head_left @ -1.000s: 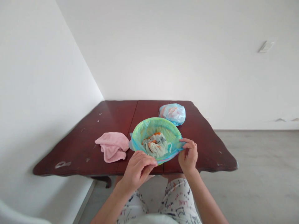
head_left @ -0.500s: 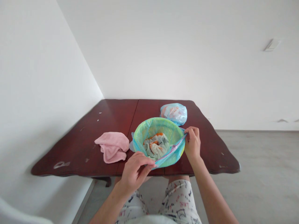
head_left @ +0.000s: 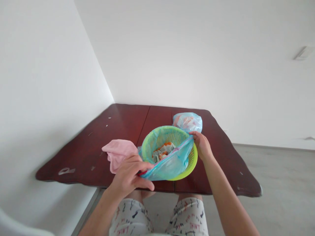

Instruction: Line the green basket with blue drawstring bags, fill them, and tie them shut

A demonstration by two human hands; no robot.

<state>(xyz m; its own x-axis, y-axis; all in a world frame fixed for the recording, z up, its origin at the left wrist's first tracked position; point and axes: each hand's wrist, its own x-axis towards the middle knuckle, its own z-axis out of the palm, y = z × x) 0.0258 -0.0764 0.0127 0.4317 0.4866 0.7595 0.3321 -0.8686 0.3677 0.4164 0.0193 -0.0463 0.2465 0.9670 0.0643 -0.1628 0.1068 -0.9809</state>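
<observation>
A light blue plastic bag point(head_left: 169, 166) with a pink drawstring edge lines a yellow-green mesh basket point(head_left: 189, 171) near the table's front. Crumpled white and orange waste point(head_left: 162, 152), perhaps used tissues, lies inside the bag. My left hand point(head_left: 131, 172) pinches the bag's edge at the front left of the basket. At the right, my right hand point(head_left: 200, 142) grips the same edge between thumb and fingers. Between both hands the edge is drawn taut, and the front of the bag stands off the basket's rim.
Left of the basket, a pink cloth point(head_left: 118, 152) lies crumpled, partly behind my left hand. Behind the basket sits a filled light blue bag point(head_left: 188, 122). The dark red wooden table point(head_left: 98, 147) has a wavy edge, and white walls meet behind it.
Both hands have lifted the front of the bag's edge off the basket's rim, baring more green mesh. My left hand has moved left, partly covering the pink cloth.
</observation>
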